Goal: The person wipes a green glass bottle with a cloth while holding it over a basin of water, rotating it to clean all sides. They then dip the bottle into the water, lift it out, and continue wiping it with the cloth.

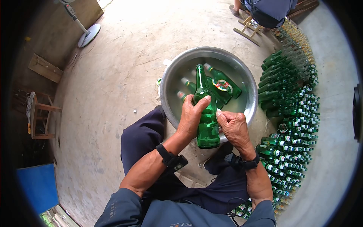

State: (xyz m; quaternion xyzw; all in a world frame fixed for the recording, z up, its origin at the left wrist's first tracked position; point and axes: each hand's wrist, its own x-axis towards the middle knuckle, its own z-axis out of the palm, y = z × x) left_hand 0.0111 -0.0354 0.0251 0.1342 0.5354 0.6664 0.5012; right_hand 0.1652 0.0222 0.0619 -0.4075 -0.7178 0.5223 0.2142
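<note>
My left hand (191, 112) is wrapped round a green glass bottle (208, 136), with the thumb across its shoulder. The bottle's neck points away from me, and its body shows no paper label on this side. My right hand (233, 126) is closed in a pinch right at the bottle's right side. A small whitish bit shows at its fingertips; what it is I cannot tell. Under both hands stands a round metal basin (252, 90) of cloudy water. Several green bottles lie in it, one with a red and white label (223, 85).
Many green bottles (293, 143) are stacked along the wall on the right. Beyond the basin, a person (268, 11) sits on a low wooden stool (247, 32). A fan (89, 35) stands far left, above a wooden stool frame (43, 115) and a blue panel (38, 188).
</note>
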